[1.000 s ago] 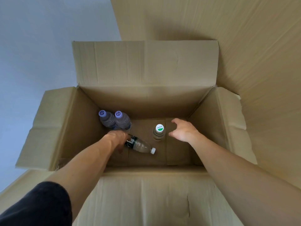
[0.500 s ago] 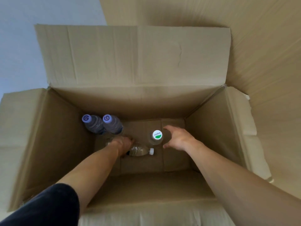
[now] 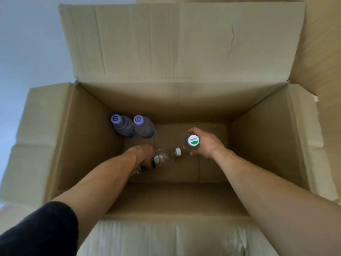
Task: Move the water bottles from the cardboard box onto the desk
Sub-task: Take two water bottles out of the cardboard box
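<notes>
Both my arms reach down into an open cardboard box (image 3: 258, 145). My left hand (image 3: 144, 154) grips a clear bottle with a white cap (image 3: 163, 157) that lies on its side on the box floor. My right hand (image 3: 206, 143) wraps around an upright bottle with a white and green cap (image 3: 193, 140). Two upright bottles with purple caps (image 3: 115, 119) (image 3: 138, 119) stand side by side in the far left corner, apart from both hands.
The box's four flaps are folded outward, the far flap (image 3: 175, 43) standing tall. A pale grey floor (image 3: 27, 52) lies to the left and a tan wood-grain surface (image 3: 324, 43) to the right.
My right hand has closed around the green-capped bottle, which it was only reaching for before. My left hand has kept hold of the lying bottle. The view has moved closer into the box.
</notes>
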`<state>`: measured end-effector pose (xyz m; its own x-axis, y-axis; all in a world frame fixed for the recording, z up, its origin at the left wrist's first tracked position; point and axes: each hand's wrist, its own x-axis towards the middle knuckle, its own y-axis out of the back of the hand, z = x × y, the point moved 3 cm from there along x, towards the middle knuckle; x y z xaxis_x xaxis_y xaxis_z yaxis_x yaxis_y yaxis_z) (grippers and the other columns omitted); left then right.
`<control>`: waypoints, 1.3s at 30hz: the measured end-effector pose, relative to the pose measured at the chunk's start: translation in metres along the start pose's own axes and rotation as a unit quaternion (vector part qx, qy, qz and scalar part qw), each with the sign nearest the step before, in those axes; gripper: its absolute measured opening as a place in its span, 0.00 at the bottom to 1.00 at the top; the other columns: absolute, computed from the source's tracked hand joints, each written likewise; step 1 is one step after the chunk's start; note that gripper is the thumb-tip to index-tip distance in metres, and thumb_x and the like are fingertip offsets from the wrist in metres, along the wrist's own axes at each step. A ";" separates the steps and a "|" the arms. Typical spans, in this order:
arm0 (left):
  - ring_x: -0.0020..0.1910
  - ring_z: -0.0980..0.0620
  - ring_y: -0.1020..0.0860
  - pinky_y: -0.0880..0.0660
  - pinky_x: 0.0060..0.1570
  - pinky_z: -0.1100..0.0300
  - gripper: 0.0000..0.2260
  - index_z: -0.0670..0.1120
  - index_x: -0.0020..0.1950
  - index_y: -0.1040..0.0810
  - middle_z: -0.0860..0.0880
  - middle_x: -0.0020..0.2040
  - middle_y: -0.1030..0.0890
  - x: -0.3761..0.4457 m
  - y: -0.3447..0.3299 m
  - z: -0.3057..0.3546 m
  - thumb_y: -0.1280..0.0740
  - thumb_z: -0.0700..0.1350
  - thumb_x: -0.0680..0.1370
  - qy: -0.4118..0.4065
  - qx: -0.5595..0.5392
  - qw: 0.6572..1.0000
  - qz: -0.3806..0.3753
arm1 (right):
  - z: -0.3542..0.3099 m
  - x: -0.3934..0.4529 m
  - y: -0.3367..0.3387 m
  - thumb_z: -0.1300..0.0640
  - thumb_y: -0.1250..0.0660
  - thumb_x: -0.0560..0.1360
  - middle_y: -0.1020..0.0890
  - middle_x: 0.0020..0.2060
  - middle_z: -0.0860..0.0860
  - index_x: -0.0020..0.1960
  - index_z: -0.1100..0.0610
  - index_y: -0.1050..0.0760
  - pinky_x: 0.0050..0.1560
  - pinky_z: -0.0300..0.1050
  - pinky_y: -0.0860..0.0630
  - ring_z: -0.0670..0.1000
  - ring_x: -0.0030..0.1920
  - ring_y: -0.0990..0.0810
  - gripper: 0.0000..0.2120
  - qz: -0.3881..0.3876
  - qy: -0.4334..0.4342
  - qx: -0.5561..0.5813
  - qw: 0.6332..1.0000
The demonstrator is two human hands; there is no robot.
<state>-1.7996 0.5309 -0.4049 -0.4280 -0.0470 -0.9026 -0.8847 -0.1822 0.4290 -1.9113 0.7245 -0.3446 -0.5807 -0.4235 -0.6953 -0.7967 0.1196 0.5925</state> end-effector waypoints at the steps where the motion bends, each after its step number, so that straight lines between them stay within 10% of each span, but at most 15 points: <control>1: 0.60 0.45 0.22 0.26 0.54 0.56 0.26 0.43 0.69 0.25 0.44 0.64 0.22 -0.003 0.002 -0.003 0.25 0.50 0.74 0.005 -0.015 1.000 0.002 | 0.000 0.001 -0.001 0.60 0.20 0.68 0.24 0.68 0.53 0.73 0.46 0.33 0.68 0.53 0.27 0.57 0.70 0.27 0.38 0.005 0.000 0.005 1.000; 20: 0.56 0.52 0.21 0.26 0.57 0.58 0.24 0.50 0.59 0.23 0.51 0.57 0.18 -0.060 0.037 0.002 0.19 0.48 0.67 -0.063 -0.360 0.916 0.163 | 0.021 -0.004 -0.001 0.59 0.17 0.63 0.21 0.66 0.52 0.72 0.52 0.28 0.69 0.45 0.31 0.54 0.67 0.24 0.40 0.013 0.027 0.120 0.992; 27: 0.54 0.54 0.19 0.25 0.51 0.62 0.23 0.50 0.62 0.22 0.54 0.53 0.17 -0.096 0.048 0.020 0.20 0.43 0.69 -0.092 -0.530 0.821 0.189 | 0.014 -0.038 0.032 0.58 0.22 0.67 0.17 0.53 0.43 0.54 0.44 0.23 0.63 0.50 0.28 0.49 0.60 0.21 0.20 -0.022 0.075 0.241 0.968; 39: 0.57 0.41 0.17 0.20 0.55 0.39 0.27 0.52 0.68 0.25 0.43 0.60 0.17 -0.171 0.059 0.056 0.24 0.43 0.70 -0.188 -0.751 0.621 0.125 | -0.001 -0.108 0.078 0.53 0.32 0.79 0.18 0.61 0.56 0.67 0.59 0.25 0.66 0.57 0.25 0.57 0.64 0.21 0.19 0.004 0.140 0.495 0.857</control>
<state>-1.7888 0.5833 -0.2235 -0.7801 -0.0762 -0.6210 0.2663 -0.9386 -0.2193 -1.9105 0.7788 -0.2235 -0.6346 -0.6009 -0.4860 -0.6247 0.7691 -0.1351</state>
